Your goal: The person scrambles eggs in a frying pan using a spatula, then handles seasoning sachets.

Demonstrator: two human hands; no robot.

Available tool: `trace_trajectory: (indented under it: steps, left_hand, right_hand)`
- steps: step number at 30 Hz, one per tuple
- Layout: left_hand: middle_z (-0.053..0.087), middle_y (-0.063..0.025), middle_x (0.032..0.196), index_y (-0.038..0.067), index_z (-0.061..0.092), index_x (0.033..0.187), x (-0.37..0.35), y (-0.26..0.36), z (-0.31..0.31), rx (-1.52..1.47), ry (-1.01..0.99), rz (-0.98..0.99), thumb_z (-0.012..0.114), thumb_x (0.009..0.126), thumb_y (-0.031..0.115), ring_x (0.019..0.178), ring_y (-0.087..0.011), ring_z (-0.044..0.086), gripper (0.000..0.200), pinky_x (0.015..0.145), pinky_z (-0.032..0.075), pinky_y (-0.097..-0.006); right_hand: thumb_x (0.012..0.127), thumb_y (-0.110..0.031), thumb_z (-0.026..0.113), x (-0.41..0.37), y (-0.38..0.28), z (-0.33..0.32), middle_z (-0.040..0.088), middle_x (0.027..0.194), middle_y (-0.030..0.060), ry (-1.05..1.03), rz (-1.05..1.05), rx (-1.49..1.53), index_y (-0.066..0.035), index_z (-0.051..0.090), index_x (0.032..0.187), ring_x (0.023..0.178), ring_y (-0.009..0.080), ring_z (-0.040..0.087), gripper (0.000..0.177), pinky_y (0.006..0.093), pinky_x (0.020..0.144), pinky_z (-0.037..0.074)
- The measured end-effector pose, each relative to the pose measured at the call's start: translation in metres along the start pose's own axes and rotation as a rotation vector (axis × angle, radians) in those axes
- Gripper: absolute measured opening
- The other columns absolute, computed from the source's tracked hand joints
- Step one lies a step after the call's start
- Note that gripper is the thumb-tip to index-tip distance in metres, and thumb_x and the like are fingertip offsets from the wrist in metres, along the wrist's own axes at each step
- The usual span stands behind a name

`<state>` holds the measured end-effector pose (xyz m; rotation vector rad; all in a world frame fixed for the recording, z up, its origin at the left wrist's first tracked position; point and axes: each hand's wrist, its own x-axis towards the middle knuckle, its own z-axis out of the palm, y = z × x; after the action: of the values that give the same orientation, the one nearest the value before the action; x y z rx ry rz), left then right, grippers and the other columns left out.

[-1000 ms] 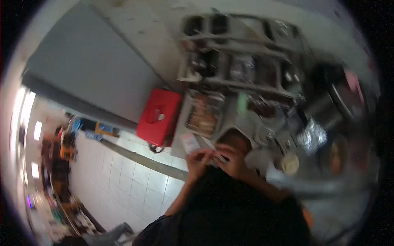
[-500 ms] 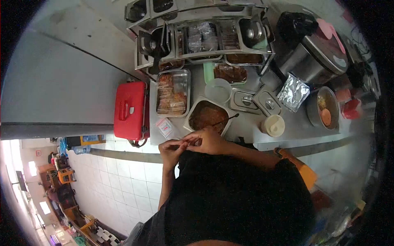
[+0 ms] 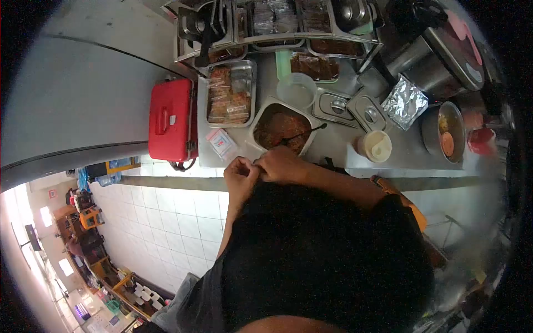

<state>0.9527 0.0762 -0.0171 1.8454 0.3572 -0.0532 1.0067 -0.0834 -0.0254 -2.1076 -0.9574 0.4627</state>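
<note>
My left hand and my right hand meet in front of my body at the counter's front edge. Both have fingertips pinched close together. Whatever lies between them is too small or too clear to make out. Just beyond my right hand sits a square steel pan of reddish-brown food in sauce, with a dark-handled spoon resting in it. Left of that pan lies a clear plastic packet with a printed label, close to my left hand but apart from it.
A steel tray holds small bagged portions. Beside it stands a red case. Right of the pan are steel lids, a cream tub, a foil-covered item and a metal pot. A metal rack spans the back.
The view has shifted, so the counter things appear higher. My hands stay together, the left now with its fingers more curled and the right turned more knuckles-up.
</note>
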Motion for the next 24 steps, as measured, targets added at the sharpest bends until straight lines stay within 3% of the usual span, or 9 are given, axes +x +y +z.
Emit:
trace_trajectory:
  steps: [3, 4, 8, 10, 13, 17, 19, 22, 24]
  left_hand:
    - [0.06, -0.0201, 0.066, -0.004, 0.056, 0.07, -0.002, -0.014, 0.001, 0.168, -0.097, 0.088, 0.056, 0.085, 0.008, 0.059, -0.0268, 0.06, 0.019, 0.057, 0.045, -0.0335]
    - [0.054, -0.0287, 0.067, -0.006, 0.056, 0.072, -0.004, -0.012, 0.005, 0.216, -0.083, 0.086, 0.05, 0.088, 0.013, 0.061, -0.042, 0.058, 0.026, 0.057, 0.044, -0.0416]
    - [0.056, -0.0307, 0.069, -0.007, 0.058, 0.074, -0.016, 0.01, 0.008, 0.333, -0.038, 0.022, 0.045, 0.092, 0.018, 0.064, -0.0482, 0.056, 0.033, 0.057, 0.043, -0.0476]
    - [0.056, -0.0311, 0.069, -0.007, 0.058, 0.074, -0.018, -0.005, 0.004, 0.362, 0.002, 0.0, 0.045, 0.092, 0.019, 0.065, -0.0483, 0.057, 0.034, 0.057, 0.043, -0.0484]
    - [0.057, -0.0318, 0.071, -0.007, 0.06, 0.073, -0.024, -0.026, 0.001, 0.431, 0.054, -0.035, 0.046, 0.093, 0.022, 0.067, -0.0492, 0.058, 0.038, 0.058, 0.043, -0.0512]
    - [0.057, -0.0315, 0.07, -0.007, 0.06, 0.073, -0.024, -0.018, -0.008, 0.505, 0.062, -0.034, 0.045, 0.095, 0.026, 0.069, -0.0492, 0.058, 0.042, 0.06, 0.042, -0.0533]
    - [0.057, -0.0314, 0.07, -0.006, 0.06, 0.073, -0.023, -0.022, -0.011, 0.457, 0.035, -0.038, 0.044, 0.095, 0.027, 0.069, -0.0491, 0.058, 0.043, 0.061, 0.042, -0.0534]
    - [0.058, -0.0306, 0.072, -0.006, 0.06, 0.073, -0.019, -0.045, -0.016, 0.199, 0.054, 0.062, 0.043, 0.095, 0.026, 0.071, -0.0486, 0.058, 0.042, 0.061, 0.043, -0.0525]
    - [0.06, -0.0291, 0.075, -0.006, 0.058, 0.074, -0.02, -0.058, -0.026, 0.028, -0.019, -0.177, 0.049, 0.092, 0.026, 0.071, -0.0464, 0.059, 0.038, 0.06, 0.043, -0.0504]
  right_hand:
    - [0.078, -0.03, 0.061, 0.001, 0.004, 0.0, 0.066, 0.076, 0.019, -0.026, -0.006, -0.124, -0.002, 0.066, 0.078, 0.073, 0.0385, 0.066, 0.029, 0.0497, 0.067, 0.051]
    - [0.077, -0.028, 0.06, 0.0, 0.002, 0.002, 0.068, 0.079, 0.019, -0.064, 0.008, -0.182, -0.001, 0.067, 0.08, 0.073, 0.0382, 0.067, 0.028, 0.0502, 0.068, 0.051]
    - [0.081, -0.025, 0.056, -0.005, -0.002, 0.007, 0.068, 0.079, 0.0169, -0.026, -0.004, -0.161, -0.001, 0.067, 0.083, 0.076, 0.0368, 0.066, 0.027, 0.05, 0.07, 0.051]
    - [0.08, -0.026, 0.062, -0.007, -0.004, 0.011, 0.063, 0.069, 0.0103, 0.272, -0.187, -0.315, -0.007, 0.062, 0.073, 0.071, 0.0289, 0.064, 0.02, 0.0472, 0.068, 0.05]
    - [0.078, -0.023, 0.065, -0.008, -0.01, 0.007, 0.06, 0.071, 0.0079, 0.368, -0.14, -0.304, -0.007, 0.06, 0.075, 0.071, 0.0257, 0.063, 0.017, 0.0432, 0.071, 0.051]
    - [0.075, -0.023, 0.069, -0.002, -0.024, 0.007, 0.063, 0.088, 0.0096, 0.396, -0.032, -0.273, -0.004, 0.062, 0.08, 0.081, 0.0248, 0.064, 0.021, 0.038, 0.076, 0.051]
    - [0.077, -0.02, 0.067, 0.001, -0.022, 0.004, 0.061, 0.107, 0.0111, 0.403, -0.371, -0.29, -0.002, 0.064, 0.086, 0.097, 0.0263, 0.062, 0.021, 0.0357, 0.075, 0.052]
    - [0.081, -0.018, 0.063, -0.001, -0.028, -0.001, 0.058, 0.118, 0.0114, 0.348, -0.281, -0.429, -0.002, 0.066, 0.092, 0.112, 0.0264, 0.055, 0.019, 0.0365, 0.079, 0.051]
    - [0.082, -0.018, 0.061, -0.006, -0.026, -0.001, 0.059, 0.115, 0.0105, 0.309, -0.318, -0.539, -0.003, 0.066, 0.09, 0.112, 0.0262, 0.053, 0.018, 0.036, 0.08, 0.05]
